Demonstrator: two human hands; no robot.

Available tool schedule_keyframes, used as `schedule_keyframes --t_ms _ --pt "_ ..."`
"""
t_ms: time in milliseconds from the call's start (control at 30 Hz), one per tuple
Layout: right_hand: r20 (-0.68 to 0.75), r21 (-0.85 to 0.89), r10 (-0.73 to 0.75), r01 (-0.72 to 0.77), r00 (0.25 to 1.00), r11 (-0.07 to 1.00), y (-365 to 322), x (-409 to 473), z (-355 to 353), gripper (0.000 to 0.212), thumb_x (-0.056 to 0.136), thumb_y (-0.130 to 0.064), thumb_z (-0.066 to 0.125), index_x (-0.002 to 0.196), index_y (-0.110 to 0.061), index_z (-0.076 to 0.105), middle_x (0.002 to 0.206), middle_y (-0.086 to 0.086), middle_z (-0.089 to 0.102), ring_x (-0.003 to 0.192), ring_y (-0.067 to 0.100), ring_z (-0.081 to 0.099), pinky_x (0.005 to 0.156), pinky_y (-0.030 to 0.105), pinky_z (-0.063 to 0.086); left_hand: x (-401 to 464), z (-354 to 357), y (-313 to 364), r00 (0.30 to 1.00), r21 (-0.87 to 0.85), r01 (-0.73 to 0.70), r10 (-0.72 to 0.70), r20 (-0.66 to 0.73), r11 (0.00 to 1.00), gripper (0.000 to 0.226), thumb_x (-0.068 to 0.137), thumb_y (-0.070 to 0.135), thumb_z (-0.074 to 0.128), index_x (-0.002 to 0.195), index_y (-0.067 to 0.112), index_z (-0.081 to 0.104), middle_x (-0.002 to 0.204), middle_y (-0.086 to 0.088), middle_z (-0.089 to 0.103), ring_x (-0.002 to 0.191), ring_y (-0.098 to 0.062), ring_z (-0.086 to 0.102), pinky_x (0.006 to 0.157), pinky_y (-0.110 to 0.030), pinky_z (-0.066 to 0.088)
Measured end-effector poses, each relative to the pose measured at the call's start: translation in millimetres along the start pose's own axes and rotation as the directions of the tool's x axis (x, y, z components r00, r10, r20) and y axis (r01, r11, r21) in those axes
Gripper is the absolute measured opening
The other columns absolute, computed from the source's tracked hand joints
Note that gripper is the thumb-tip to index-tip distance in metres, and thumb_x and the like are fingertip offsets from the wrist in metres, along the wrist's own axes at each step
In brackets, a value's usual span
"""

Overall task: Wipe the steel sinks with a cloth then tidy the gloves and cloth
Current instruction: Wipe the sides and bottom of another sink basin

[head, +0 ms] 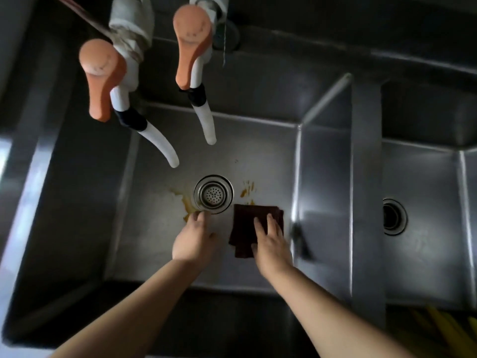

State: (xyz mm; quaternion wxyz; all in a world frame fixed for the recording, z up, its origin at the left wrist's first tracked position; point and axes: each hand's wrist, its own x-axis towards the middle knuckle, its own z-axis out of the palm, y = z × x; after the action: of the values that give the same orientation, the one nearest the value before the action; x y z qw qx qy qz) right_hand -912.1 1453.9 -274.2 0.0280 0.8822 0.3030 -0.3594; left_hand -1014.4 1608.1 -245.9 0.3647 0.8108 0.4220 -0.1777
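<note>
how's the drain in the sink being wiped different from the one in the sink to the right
The near drain shows a bright perforated steel strainer; the right drain looks like a dark open hole. Orange stains flank the near drain; none show by the right one. The near drain is in full view, the right one partly hidden. Both have round steel rims.

1. Both bare forearms reach forward and down, side by side.
2. Left hand [192, 239] is palm down, fingers loosely extended.
3. Right hand [271, 244] lies flat, fingers straight and spread, pressing down.
</note>
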Motion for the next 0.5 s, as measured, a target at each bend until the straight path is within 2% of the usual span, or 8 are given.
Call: schedule_keyframes --t_ms 100,200,267,367,500 --pt "-0.039 -0.012 0.039 -0.039 0.998 0.999 -3 21 35 0.072 0.098 -0.044 0.029 0.143 -0.024 -0.023 0.151 0.009 -0.033 0.139 0.028 -0.026 0.116 0.039 -0.008 11 -2 -36 0.999 0.149 0.033 -0.036 0.018 0.988 0.060 0.082 0.028 0.061 0.136 0.021 0.038 0.140 -0.006 0.037 0.120 -0.028 0.045 0.095 -0.037 0.041" --pt "-0.110 -0.090 0.110 -0.120 0.988 0.989 -10 47 57 0.077 0.088 -0.066 0.008 0.134 -0.023 -0.037 0.141 0.012 -0.043 0.128 0.033 -0.043 0.107 0.049 -0.025 21 -4 -68 0.996 0.309 0.079 -0.087 0.015 0.948 0.080 0.082 0.036 0.063 0.147 0.021 0.018 0.154 -0.007 0.016 0.136 -0.025 0.029 0.108 -0.036 0.028" --pt "-0.175 -0.092 0.121 -0.139 0.977 0.986 -12 68 55 0.080 0.085 -0.068 0.009 0.136 -0.025 -0.035 0.143 0.012 -0.040 0.129 0.035 -0.042 0.105 0.052 -0.027 26 -5 -83 0.993 0.432 0.103 -0.118 0.009 0.896 0.090 0.084 0.040 0.061 0.150 0.017 0.004 0.158 -0.007 0.003 0.142 -0.023 0.018 0.113 -0.036 0.022" --pt "-0.272 -0.095 0.115 -0.146 0.955 0.985 -6 116 25 0.074 0.090 -0.061 0.019 0.146 -0.027 -0.014 0.156 0.011 -0.018 0.140 0.035 -0.024 0.110 0.053 -0.019 31 -6 -99 1.000 0.647 0.014 -0.023 0.005 0.762 0.097 0.085 0.045 0.056 0.149 0.005 -0.004 0.159 -0.013 0.000 0.145 -0.025 0.011 0.117 -0.039 0.019" --pt "-0.350 -0.122 0.098 -0.149 0.932 0.981 9 192 -38 0.067 0.094 -0.056 0.020 0.150 -0.028 -0.003 0.158 0.010 -0.009 0.143 0.034 -0.014 0.112 0.052 -0.013 42 -10 -110 0.991 0.759 -0.075 -0.033 0.126 0.647 0.114 0.078 0.056 0.061 0.146 0.000 -0.010 0.157 -0.020 -0.008 0.146 -0.031 -0.001 0.117 -0.042 0.004"
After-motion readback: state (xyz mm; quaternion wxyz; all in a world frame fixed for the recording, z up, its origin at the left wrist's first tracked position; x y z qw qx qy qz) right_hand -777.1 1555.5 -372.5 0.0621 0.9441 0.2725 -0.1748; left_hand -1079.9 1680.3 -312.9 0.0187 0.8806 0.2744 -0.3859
